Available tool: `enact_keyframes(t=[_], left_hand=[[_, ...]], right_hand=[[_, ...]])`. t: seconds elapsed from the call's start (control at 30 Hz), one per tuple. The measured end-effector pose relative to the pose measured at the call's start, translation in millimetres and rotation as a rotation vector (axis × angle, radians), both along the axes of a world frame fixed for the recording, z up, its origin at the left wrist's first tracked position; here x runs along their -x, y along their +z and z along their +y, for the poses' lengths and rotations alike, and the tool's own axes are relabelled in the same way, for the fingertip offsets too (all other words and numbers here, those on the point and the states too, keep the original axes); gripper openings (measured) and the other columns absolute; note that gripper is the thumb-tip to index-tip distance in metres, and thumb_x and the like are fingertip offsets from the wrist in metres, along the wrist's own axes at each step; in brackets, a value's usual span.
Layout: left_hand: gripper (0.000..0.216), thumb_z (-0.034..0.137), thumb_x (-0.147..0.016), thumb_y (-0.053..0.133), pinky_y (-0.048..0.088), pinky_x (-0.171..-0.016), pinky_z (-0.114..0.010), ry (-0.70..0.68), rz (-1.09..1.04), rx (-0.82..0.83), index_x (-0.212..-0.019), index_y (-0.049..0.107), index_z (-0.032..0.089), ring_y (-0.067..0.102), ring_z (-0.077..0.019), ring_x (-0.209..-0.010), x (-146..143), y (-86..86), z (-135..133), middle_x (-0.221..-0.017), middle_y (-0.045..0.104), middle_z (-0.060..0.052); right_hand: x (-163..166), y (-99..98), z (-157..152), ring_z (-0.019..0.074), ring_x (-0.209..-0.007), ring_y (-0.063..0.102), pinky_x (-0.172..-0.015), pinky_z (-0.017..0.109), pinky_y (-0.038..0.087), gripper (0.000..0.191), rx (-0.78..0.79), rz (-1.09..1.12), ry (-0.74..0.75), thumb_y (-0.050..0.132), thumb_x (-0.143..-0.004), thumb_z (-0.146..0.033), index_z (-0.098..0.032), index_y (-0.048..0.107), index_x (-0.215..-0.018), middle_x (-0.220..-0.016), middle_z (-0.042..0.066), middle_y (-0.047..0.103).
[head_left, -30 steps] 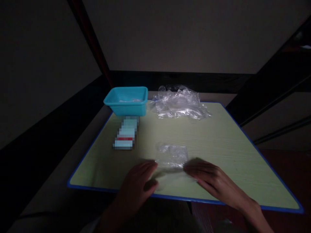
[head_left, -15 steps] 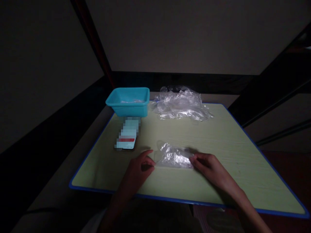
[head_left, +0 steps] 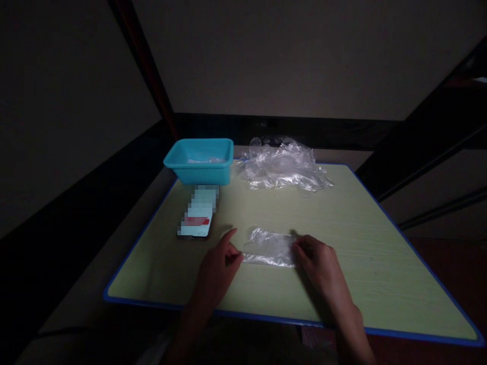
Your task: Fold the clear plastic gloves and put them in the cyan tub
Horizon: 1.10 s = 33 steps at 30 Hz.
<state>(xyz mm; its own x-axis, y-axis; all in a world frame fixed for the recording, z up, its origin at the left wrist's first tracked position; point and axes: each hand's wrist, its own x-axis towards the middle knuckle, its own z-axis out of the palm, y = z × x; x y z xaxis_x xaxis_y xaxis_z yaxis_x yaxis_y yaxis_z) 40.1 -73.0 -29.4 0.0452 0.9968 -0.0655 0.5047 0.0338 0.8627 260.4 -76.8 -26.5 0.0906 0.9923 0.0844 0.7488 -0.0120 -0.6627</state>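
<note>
A small folded piece of clear plastic film (head_left: 269, 247) lies on the pale green table (head_left: 357, 243) near its front edge. My left hand (head_left: 217, 267) pinches the film's left end, forefinger raised. My right hand (head_left: 318, 264) pinches the film's right end with curled fingers. The film is stretched flat between both hands.
A turquoise plastic tub (head_left: 199, 160) stands at the table's back left, with something clear inside. A crumpled heap of clear plastic (head_left: 283, 164) lies at the back middle. A blurred flat object (head_left: 198, 218) lies in front of the tub. The table has a blue edge (head_left: 266, 318).
Both hands moved away from the front edge and folded the film over into a narrower strip. The hands went from lying flat to pinching its ends.
</note>
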Motion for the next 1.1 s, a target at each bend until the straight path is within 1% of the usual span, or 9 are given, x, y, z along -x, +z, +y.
enact_keyframes(t=[0.17,0.37,0.53,0.67,0.87,0.97,1.03,1.1], left_hand=[[0.053,0.012,-0.072,0.054,0.046,-0.067,-0.029,-0.009,0.033,0.022,-0.124,0.046,0.012,0.058,-0.0144,-0.062,0,-0.2,-1,-0.065,0.059,0.004],[0.052,0.011,-0.073,0.053,0.045,-0.065,-0.028,-0.003,0.094,0.012,-0.124,0.046,0.013,0.055,-0.0136,-0.06,-4,1.9,-1,-0.064,0.056,0.005],[0.052,0.012,-0.072,0.053,0.045,-0.064,-0.027,-0.006,0.118,0.024,-0.124,0.046,0.013,0.055,-0.0133,-0.058,-5,6.1,-1,-0.063,0.056,0.005],[0.052,0.014,-0.073,0.053,0.044,-0.065,-0.028,-0.003,0.131,0.037,-0.124,0.046,0.012,0.054,-0.0137,-0.059,-6,7.5,-1,-0.064,0.056,0.005],[0.052,0.015,-0.074,0.053,0.044,-0.063,-0.028,-0.004,0.157,0.032,-0.125,0.045,0.012,0.053,-0.0139,-0.059,-5,7.4,-1,-0.064,0.055,0.005],[0.051,0.016,-0.075,0.053,0.045,-0.063,-0.028,-0.014,0.194,0.018,-0.126,0.044,0.013,0.053,-0.0144,-0.058,-2,5.1,0,-0.064,0.053,0.005],[0.05,0.016,-0.076,0.053,0.047,-0.064,-0.03,0.004,0.235,-0.022,-0.125,0.045,0.014,0.054,-0.0152,-0.061,-1,2.8,-1,-0.067,0.054,0.003],[0.045,0.014,-0.076,0.052,0.049,-0.07,-0.033,0.047,0.282,-0.132,-0.121,0.048,0.014,0.058,-0.0174,-0.069,-5,1.2,-4,-0.076,0.058,-0.001]], right_hand=[[6,-0.8,-1,0.0206,-0.058,0.061,-0.052,0.029,0.039,0.027,-0.023,-0.006,-0.087,0.042,-0.078,-0.035,-0.017,0.06,-0.085,-0.069,0.01,0.069],[11,3.3,-4,0.0225,-0.055,0.061,-0.049,0.03,0.036,0.034,-0.006,-0.059,-0.197,0.04,-0.079,-0.039,-0.017,0.06,-0.095,-0.065,0.008,0.068],[14,4.6,-5,0.0228,-0.056,0.062,-0.05,0.03,0.037,0.036,-0.017,-0.071,-0.222,0.039,-0.08,-0.039,-0.016,0.059,-0.099,-0.068,0.009,0.069],[16,4.6,-5,0.0237,-0.057,0.062,-0.05,0.03,0.036,0.034,-0.023,-0.132,-0.24,0.039,-0.081,-0.036,-0.016,0.06,-0.1,-0.067,0.01,0.069],[16,-0.1,-4,0.0233,-0.056,0.061,-0.048,0.03,0.035,0.033,-0.047,-0.222,-0.221,0.038,-0.082,-0.031,-0.016,0.06,-0.102,-0.067,0.01,0.068],[14,0.6,-4,0.0226,-0.056,0.059,-0.048,0.032,0.038,0.033,-0.114,-0.232,-0.212,0.039,-0.081,-0.028,-0.014,0.06,-0.101,-0.073,0.011,0.067],[14,4.0,-5,0.0224,-0.062,0.06,-0.054,0.034,0.044,0.032,-0.213,-0.196,-0.164,0.038,-0.081,-0.023,-0.011,0.061,-0.099,-0.08,0.013,0.065],[16,7.8,-9,0.0226,-0.074,0.061,-0.065,0.037,0.05,0.032,-0.311,-0.151,-0.051,0.036,-0.081,-0.018,-0.008,0.061,-0.1,-0.087,0.015,0.064]])
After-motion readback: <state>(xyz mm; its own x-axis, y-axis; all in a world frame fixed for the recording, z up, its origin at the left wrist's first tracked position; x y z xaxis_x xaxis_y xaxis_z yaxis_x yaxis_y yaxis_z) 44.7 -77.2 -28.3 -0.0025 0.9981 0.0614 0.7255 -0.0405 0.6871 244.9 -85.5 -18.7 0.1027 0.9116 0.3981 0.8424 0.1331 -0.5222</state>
